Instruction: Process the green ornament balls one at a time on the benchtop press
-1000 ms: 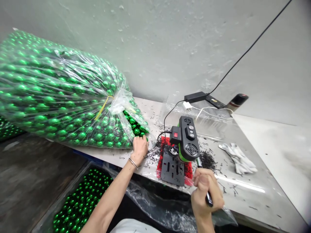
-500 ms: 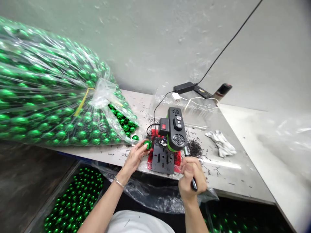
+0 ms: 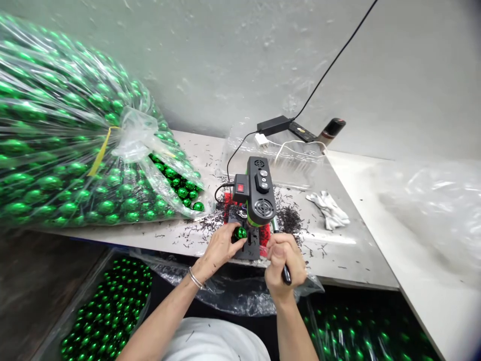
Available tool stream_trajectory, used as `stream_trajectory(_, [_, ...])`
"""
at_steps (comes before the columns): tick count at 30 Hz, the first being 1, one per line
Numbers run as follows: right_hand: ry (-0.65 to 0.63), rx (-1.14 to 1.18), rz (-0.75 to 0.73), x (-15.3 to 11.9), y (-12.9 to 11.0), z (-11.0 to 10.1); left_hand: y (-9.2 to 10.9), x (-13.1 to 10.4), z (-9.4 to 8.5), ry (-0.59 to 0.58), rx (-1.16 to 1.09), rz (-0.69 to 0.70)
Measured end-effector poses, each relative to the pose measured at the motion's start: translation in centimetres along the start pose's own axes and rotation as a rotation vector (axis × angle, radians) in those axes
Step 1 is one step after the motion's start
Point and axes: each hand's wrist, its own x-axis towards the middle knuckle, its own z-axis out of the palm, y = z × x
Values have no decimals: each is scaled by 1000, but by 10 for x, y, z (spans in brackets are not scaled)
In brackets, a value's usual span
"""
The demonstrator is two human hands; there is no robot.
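Note:
A shiny green ball (image 3: 241, 232) is pinched between the thumb and fingers of my left hand (image 3: 221, 245), over the black slotted base plate (image 3: 252, 249) of a small bench machine. The machine's black head (image 3: 261, 190), with round vents and several buttons, stands just above and behind the ball. My right hand (image 3: 284, 263) is wrapped round the machine's lever handle (image 3: 286, 275), whose black end pokes out below the fist. Whether the ball touches the plate I cannot tell. A red mat (image 3: 264, 234) shows beneath the machine.
A large clear bag of green balls (image 3: 75, 145) lies at the left, its mouth open towards the machine. Black shavings (image 3: 289, 219) litter the table. White gloves (image 3: 329, 209), a clear plastic tray (image 3: 293, 173) and a power adapter (image 3: 273, 125) lie behind. Below are more green balls (image 3: 108, 306).
My left hand has carried the green ball rightwards, from beside the machine to over its base plate. My right hand keeps its hold on the lever. The view has shifted slightly.

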Motion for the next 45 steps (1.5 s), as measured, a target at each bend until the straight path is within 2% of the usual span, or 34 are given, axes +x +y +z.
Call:
stream_trajectory(8, [0, 24, 21, -4, 2, 0, -6, 6, -3, -21, 24, 84])
stream_trajectory(15, [-2, 29, 24, -4, 1, 1, 1, 15, -17, -181, 89, 108])
stream_trajectory(18, [7, 32, 15, -3, 1, 2, 6, 21, -17, -204, 89, 106])
stream_trajectory(21, [1, 42, 9, -4, 1, 1, 3, 19, -8, -159, 77, 105])
stream_trajectory(25, [-19, 40, 22, -7, 3, -1, -9, 7, 7, -5, 51, 125])
stream_trajectory(27, [-17, 23, 26, -11, 5, -1, -13, 3, 11, 30, 30, 141])
stream_trajectory(36, [29, -34, -106, -46, 35, 9, -16, 4, 13, 21, 5, 154])
stream_trajectory(41, [101, 7, -94, -58, 43, 18, -17, 4, 15, 36, 1, 162])
stream_trajectory(45, [94, 11, -84, -60, 47, 18, -18, 3, 16, 44, -10, 157])
